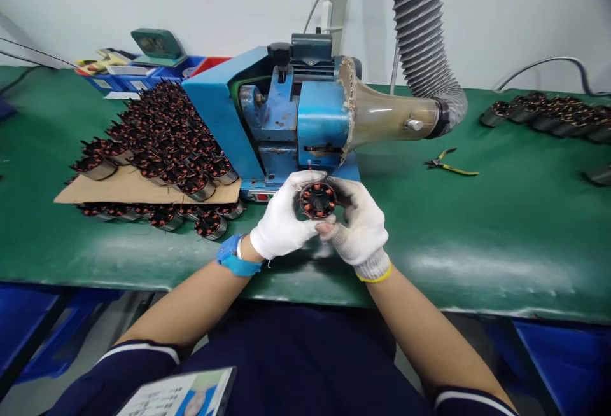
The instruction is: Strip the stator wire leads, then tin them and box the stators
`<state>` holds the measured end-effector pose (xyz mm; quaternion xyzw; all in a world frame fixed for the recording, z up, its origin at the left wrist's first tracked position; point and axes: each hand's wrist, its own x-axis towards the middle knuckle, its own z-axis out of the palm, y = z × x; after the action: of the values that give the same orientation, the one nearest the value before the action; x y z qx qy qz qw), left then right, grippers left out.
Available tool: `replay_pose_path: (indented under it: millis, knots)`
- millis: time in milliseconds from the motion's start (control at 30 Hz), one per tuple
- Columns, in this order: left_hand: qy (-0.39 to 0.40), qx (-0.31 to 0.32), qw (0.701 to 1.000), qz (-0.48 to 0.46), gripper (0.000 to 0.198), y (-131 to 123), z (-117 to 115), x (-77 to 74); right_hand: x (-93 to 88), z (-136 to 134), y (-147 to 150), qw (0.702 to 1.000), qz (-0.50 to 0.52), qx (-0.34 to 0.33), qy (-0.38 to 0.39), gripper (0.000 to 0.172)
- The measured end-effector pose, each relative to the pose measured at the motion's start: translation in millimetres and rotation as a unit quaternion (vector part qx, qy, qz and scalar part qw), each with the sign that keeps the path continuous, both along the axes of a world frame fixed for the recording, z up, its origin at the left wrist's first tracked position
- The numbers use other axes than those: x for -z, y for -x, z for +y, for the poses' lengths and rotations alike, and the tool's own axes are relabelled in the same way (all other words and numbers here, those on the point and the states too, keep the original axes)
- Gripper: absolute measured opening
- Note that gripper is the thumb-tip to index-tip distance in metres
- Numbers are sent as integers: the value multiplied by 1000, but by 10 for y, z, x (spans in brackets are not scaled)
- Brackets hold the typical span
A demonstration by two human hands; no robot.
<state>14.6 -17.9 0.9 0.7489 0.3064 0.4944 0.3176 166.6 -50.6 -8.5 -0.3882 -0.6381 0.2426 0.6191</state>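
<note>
Both my hands wear white gloves and together hold one motor stator (317, 200), a dark ring with copper windings, its open face turned toward me. My left hand (282, 220) wraps its left side, with a blue wrist strap behind it. My right hand (359, 222) grips its right side, a bare fingertip showing under it. The stator is held just in front of the blue bench machine (286, 114), above the green table mat (468, 225).
A stack of several stators (160, 142) lies on cardboard (114, 188) at the left. A grey ribbed hose (422, 34) joins the machine's clear funnel. Yellow-handled pliers (451, 165) lie at the right; more stators (548, 114) line the far right. Blue trays (143, 72) stand at the back left.
</note>
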Motion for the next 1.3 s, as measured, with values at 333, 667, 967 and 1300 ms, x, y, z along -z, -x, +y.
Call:
replay_pose_path:
  millis: [333, 667, 967, 1300]
  knots:
    - [-6, -3, 999, -35, 55, -20, 22, 61, -123, -40, -100, 988, -61, 102, 94, 25]
    - [-25, -25, 999, -1, 55, -92, -52, 175, -128, 215, -245, 912, 328, 87, 230, 36]
    - [-72, -107, 990, 58, 64, -82, -63, 191, -157, 157, 264, 944, 232, 57, 227, 33]
    - [-56, -176, 982, 45, 54, -103, 87, 121, -215, 648, 365, 957, 176, 39, 227, 25]
